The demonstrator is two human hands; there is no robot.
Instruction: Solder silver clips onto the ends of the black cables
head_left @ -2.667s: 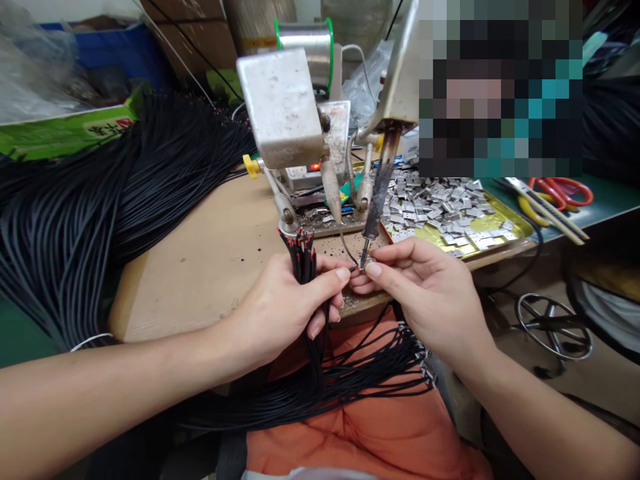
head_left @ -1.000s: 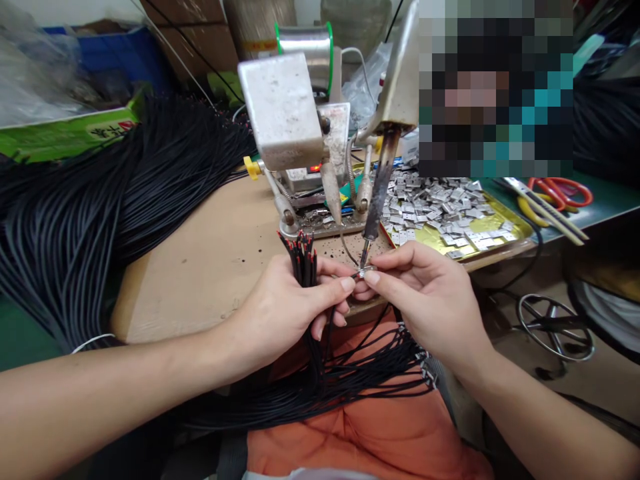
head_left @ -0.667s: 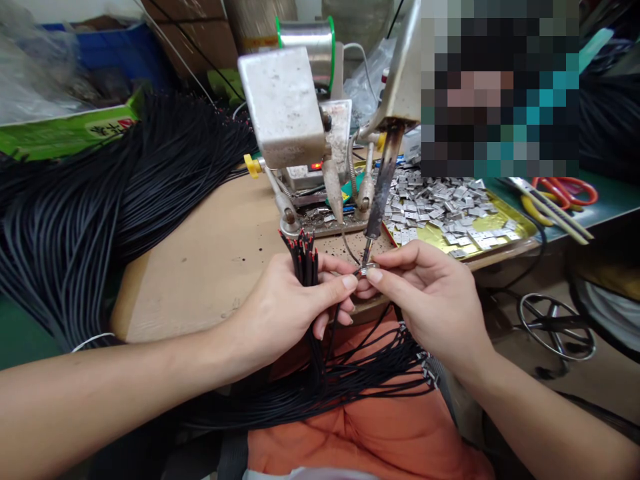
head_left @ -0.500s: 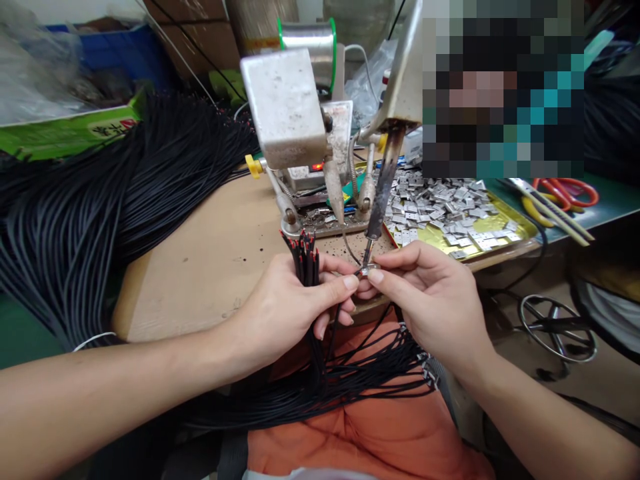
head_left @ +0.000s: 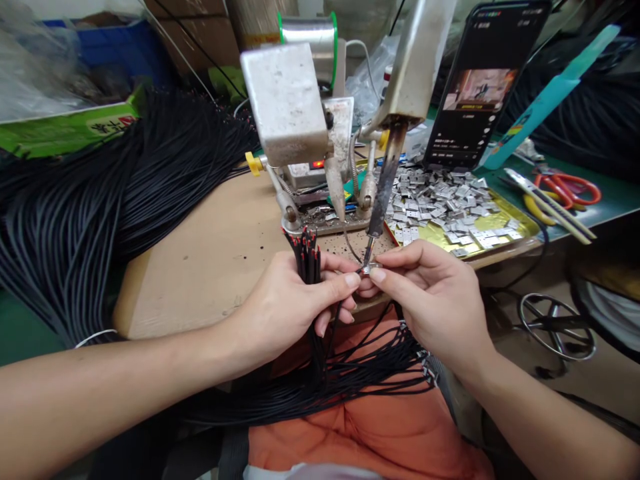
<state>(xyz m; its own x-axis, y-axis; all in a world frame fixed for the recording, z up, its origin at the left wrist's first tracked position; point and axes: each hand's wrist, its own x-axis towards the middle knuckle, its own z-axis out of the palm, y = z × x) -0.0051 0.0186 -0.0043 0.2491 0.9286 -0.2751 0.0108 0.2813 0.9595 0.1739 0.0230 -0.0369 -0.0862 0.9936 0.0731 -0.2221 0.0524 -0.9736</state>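
My left hand (head_left: 287,310) is closed round a bunch of black cables (head_left: 309,263) with red wire ends, and its thumb and forefinger pinch one cable leading to a small part. That part, a small silvery metal connector (head_left: 371,268), is pinched between the thumb and forefinger of my right hand (head_left: 440,293). The tip of a clamped soldering iron (head_left: 384,190) meets the connector from above. Thin solder wire (head_left: 352,245) runs down from a pointed nozzle (head_left: 335,187) toward the same spot. More cables (head_left: 350,383) with metal ends lie across my lap.
Many small metal pieces (head_left: 435,200) lie in a yellow tray (head_left: 525,230) at right. Behind it stand a phone (head_left: 487,87) and a teal holder (head_left: 550,100); pliers (head_left: 575,191) and tweezers (head_left: 545,203) lie beside. A solder spool (head_left: 309,50) stands behind; a large cable heap (head_left: 115,180) covers the left.
Both hands keep their grip under the iron tip, with barely any movement. The view has shifted very slightly.
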